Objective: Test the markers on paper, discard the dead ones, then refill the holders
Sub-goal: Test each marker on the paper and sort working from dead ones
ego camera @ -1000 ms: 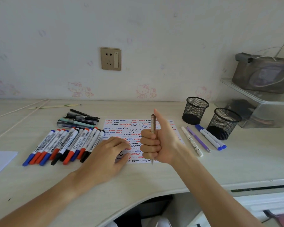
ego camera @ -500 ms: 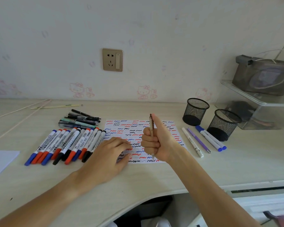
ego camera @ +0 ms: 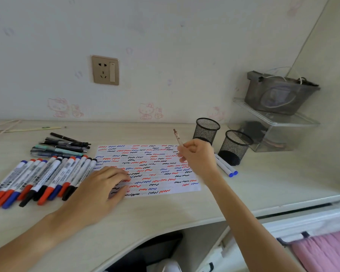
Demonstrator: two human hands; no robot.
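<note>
We see a thin brownish pen (ego camera: 177, 138) pinched in the curled fingers of the right hand (ego camera: 198, 158), its upper end tilted up and to the left above the knuckles, raised over the far right corner of the paper (ego camera: 161, 161). That sheet lies flat on the table (ego camera: 263, 185) and is covered in rows of short red, blue and black squiggles. The left hand (ego camera: 100, 191) rests palm down on the near left corner of the paper, fingers relaxed and lightly bent, gripping nothing. Just left of the sheet we find a row of whiteboard markers (ego camera: 41, 179) lying side by side with red, blue and black caps towards us, and behind them a smaller bundle of dark and teal pens (ego camera: 61, 147). To the right of the raised hand two white markers with blue caps (ego camera: 226, 167) lie on the table, partly hidden by the wrist. Beyond them stand two black mesh holders (ego camera: 206, 130), upright and close together, the nearer one (ego camera: 235, 147) just beside the blue-capped pair. Further right a clear plastic shelf (ego camera: 273, 122) carries a grey pouch (ego camera: 279, 95). On the wall behind the table we see a gold socket plate (ego camera: 105, 70) and faint pink cartoon stickers (ego camera: 150, 111).
</note>
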